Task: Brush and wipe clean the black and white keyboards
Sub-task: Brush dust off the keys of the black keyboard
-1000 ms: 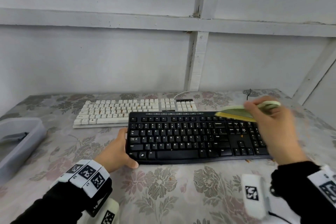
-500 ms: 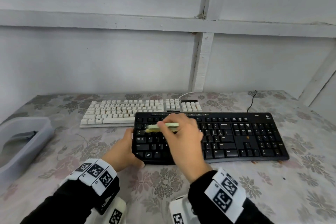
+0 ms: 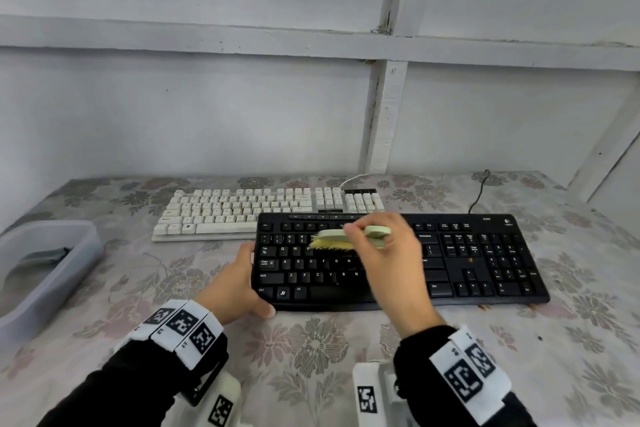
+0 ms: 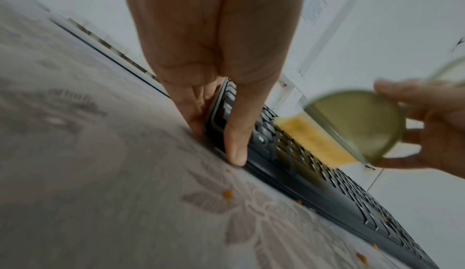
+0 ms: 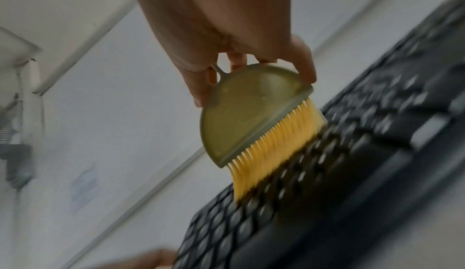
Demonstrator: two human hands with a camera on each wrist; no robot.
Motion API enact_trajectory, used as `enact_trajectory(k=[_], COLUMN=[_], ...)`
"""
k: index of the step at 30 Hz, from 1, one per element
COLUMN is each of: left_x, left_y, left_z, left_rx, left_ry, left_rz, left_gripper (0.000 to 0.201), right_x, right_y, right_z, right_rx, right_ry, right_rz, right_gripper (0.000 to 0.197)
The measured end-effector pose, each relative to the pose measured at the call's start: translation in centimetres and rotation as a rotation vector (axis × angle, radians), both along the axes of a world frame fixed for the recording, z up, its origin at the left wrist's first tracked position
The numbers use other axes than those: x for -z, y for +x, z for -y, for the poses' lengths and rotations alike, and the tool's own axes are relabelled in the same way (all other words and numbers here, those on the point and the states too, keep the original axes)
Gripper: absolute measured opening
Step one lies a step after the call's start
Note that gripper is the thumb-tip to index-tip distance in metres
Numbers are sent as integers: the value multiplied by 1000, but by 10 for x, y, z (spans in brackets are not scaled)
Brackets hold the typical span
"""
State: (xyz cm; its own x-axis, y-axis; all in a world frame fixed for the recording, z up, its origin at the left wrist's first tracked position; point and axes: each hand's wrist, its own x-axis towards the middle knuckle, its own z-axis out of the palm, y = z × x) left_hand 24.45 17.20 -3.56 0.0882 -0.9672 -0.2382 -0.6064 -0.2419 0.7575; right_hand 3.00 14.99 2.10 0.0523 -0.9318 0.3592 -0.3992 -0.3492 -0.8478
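The black keyboard (image 3: 485, 263) lies on the flowered tablecloth, with the white keyboard (image 3: 242, 211) just behind it to the left. My left hand (image 3: 239, 284) grips the black keyboard's left end, thumb on its front corner (image 4: 235, 134). My right hand (image 3: 388, 253) pinches a pale green half-round brush (image 3: 349, 236) with yellow bristles (image 5: 274, 146). The bristles touch the upper letter rows of the black keyboard (image 5: 352, 173). In the left wrist view the brush (image 4: 352, 122) stands over the keys.
A grey plastic tub (image 3: 45, 263) sits at the table's left edge. Orange crumbs (image 4: 227, 193) lie on the cloth in front of the black keyboard, and one speck (image 3: 470, 259) sits among its keys. Keyboard cables (image 3: 479, 191) run to the wall.
My right hand swept the brush from the keyboard's far right end to its left part, then back a little rightward. The left hand has kept its hold on the keyboard's left end.
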Motion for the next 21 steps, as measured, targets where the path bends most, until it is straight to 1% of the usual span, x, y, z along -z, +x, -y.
enact_trajectory(k=[2, 3, 5, 6, 8, 9, 11, 14, 15, 17, 19, 21], left_x=[0, -1, -1, -1, 0, -1, -1, -1, 0, 0, 1, 1], left_y=[0, 0, 0, 0, 0, 0, 0, 0, 0, 0, 0, 0], left_z=[0, 0, -1, -1, -1, -1, -1, 0, 0, 0, 0, 0], left_rx=[0, 1, 2, 2, 5, 7, 10, 12, 11, 5, 5, 8], left_ry=[-1, -1, -1, -2, -6, -8, -12, -12, -9, -4, -3, -2], left_rz=[-5, -2, 3, 3, 2, 1, -3, -4, -2, -5, -6, -5], left_gripper=[98, 98, 97, 98, 98, 98, 97, 98, 98, 97, 97, 98], right_x=[-3, -6, -9, -8, -4, 0, 3, 0, -2, -5, -3, 3], right_y=[-10, -11, -6, -3, -7, -12, -26, -42, -42, -33, -25, -26], right_z=[3, 3, -1, -3, -2, 0, 4, 6, 5, 2, -1, -1], right_rx=[56, 38, -89, -147, -169, -142, -55, 59, 49, -39, -113, -131], right_ry=[-47, -60, -21, 8, 30, 28, 17, -67, -75, -43, -24, -4], right_rz=[23, 66, 191, 219, 204, 192, 174, 140, 184, 269, 242, 195], right_gripper=[21, 22, 23, 23, 26, 27, 23, 21, 15, 8, 9, 10])
